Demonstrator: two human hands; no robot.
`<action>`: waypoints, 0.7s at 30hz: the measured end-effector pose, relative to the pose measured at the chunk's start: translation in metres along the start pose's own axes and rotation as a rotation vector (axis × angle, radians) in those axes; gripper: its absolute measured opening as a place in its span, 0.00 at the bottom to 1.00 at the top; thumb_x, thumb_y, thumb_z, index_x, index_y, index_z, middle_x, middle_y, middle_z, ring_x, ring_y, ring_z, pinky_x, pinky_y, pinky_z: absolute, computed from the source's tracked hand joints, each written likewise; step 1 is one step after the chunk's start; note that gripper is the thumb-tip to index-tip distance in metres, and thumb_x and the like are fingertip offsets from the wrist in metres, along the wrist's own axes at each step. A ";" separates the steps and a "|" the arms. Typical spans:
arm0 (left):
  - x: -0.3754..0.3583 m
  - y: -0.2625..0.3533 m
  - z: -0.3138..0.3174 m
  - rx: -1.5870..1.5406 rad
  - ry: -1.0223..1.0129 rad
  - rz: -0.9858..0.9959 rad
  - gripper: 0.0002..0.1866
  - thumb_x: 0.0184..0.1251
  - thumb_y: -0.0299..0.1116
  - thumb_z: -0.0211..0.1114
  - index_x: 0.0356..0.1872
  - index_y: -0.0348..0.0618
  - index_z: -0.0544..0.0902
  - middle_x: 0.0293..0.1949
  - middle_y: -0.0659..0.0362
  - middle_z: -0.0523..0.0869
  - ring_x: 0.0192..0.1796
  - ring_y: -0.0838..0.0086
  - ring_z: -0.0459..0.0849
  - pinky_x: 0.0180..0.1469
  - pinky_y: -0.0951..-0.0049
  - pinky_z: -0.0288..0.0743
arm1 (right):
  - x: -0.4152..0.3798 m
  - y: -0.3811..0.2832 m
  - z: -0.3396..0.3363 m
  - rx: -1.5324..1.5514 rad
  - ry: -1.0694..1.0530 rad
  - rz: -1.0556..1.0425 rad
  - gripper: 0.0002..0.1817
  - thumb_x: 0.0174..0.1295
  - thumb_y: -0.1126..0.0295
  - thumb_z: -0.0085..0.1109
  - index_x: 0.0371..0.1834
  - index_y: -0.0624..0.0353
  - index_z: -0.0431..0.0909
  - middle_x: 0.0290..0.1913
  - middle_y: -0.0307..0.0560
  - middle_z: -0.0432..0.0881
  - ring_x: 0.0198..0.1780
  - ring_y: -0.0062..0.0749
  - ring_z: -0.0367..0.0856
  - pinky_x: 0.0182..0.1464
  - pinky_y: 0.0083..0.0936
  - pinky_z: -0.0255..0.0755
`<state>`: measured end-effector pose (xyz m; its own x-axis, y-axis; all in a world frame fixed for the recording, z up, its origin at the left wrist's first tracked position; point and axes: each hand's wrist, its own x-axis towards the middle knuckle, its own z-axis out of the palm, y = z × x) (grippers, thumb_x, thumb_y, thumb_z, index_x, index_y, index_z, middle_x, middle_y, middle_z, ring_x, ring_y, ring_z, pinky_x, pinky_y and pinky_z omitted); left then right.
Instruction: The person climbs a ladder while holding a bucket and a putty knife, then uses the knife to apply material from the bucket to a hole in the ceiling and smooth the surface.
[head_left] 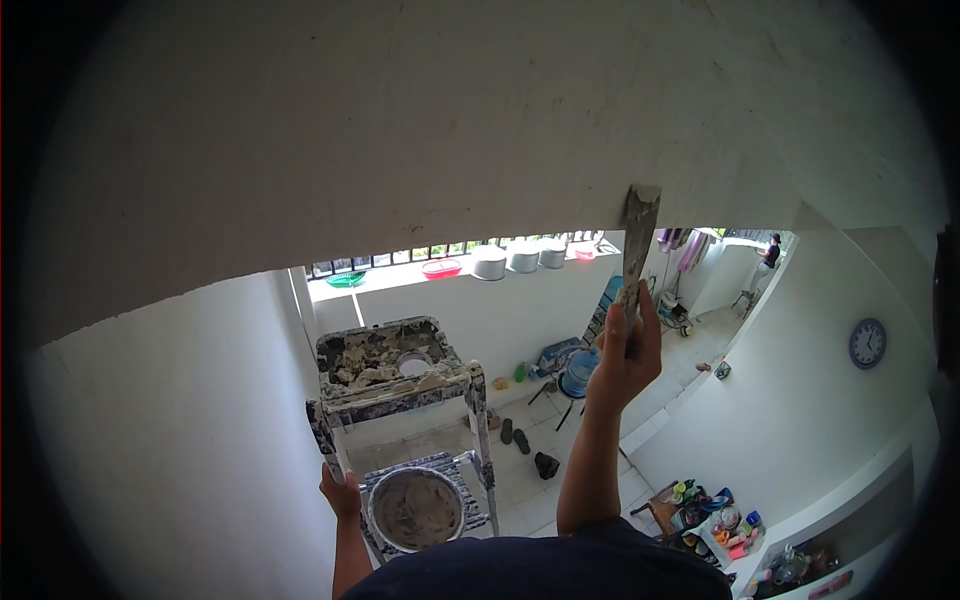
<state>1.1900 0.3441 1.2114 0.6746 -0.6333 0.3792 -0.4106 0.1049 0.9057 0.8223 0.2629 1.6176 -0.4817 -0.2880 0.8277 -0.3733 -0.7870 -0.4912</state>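
My right hand [628, 350] is raised and closed around a putty knife [641, 235]. Its long, smeared blade points up, with the tip overlapping the underside of the white plastered surface [400, 150] overhead. Lower left, my left hand [342, 493] is closed on the side rail of a stepladder [482, 440] spattered with plaster. The ladder's top tray [345, 350] carries clumps of plaster and a pale round piece [414, 364]. On a step below stands a bucket [370, 510] of grey-beige filler, close beside my left hand.
Several pots [488, 263] and colored basins [441, 268] line a ledge by a barred window. Below are a blue water jug [579, 375], slippers [521, 441] and a black bag [546, 465] on the tiles. A clock [867, 344] hangs right. A person [770, 252] stands far off.
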 end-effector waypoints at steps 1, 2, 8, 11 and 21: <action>0.000 0.008 -0.002 -0.022 -0.029 -0.041 0.25 0.59 0.28 0.66 0.56 0.23 0.77 0.40 0.37 0.87 0.42 0.45 0.88 0.49 0.53 0.81 | -0.011 0.003 0.000 0.014 0.004 -0.016 0.23 0.70 0.69 0.66 0.66 0.65 0.78 0.29 0.33 0.79 0.25 0.09 0.66 0.26 0.13 0.56; -0.002 0.004 0.000 -0.001 -0.014 -0.024 0.25 0.59 0.29 0.66 0.57 0.23 0.77 0.40 0.37 0.87 0.43 0.44 0.88 0.49 0.52 0.81 | -0.016 0.002 0.002 0.029 0.008 -0.029 0.23 0.71 0.69 0.66 0.66 0.64 0.79 0.22 0.30 0.75 0.21 0.09 0.62 0.23 0.14 0.51; 0.000 0.014 -0.001 -0.032 -0.030 -0.034 0.26 0.59 0.29 0.66 0.57 0.23 0.77 0.40 0.37 0.87 0.43 0.44 0.88 0.50 0.52 0.80 | 0.044 -0.015 -0.001 -0.046 -0.028 -0.030 0.22 0.70 0.67 0.67 0.65 0.62 0.80 0.26 0.32 0.78 0.23 0.08 0.64 0.25 0.13 0.55; 0.001 0.027 -0.005 -0.037 -0.048 -0.058 0.26 0.59 0.29 0.66 0.57 0.23 0.77 0.40 0.37 0.87 0.43 0.45 0.88 0.49 0.52 0.80 | 0.027 -0.024 -0.018 -0.049 -0.091 0.057 0.21 0.71 0.71 0.66 0.64 0.65 0.80 0.36 0.34 0.84 0.29 0.07 0.70 0.31 0.11 0.62; -0.002 -0.005 0.004 0.006 0.002 -0.003 0.25 0.60 0.29 0.65 0.56 0.23 0.76 0.38 0.39 0.86 0.41 0.46 0.87 0.48 0.52 0.80 | 0.043 -0.034 0.002 -0.049 -0.065 0.040 0.21 0.71 0.69 0.66 0.65 0.66 0.79 0.38 0.37 0.85 0.30 0.09 0.72 0.31 0.11 0.63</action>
<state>1.1882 0.3419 1.2053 0.6770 -0.6324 0.3765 -0.4122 0.0979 0.9058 0.8156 0.2759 1.6700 -0.4449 -0.3545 0.8225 -0.3941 -0.7471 -0.5352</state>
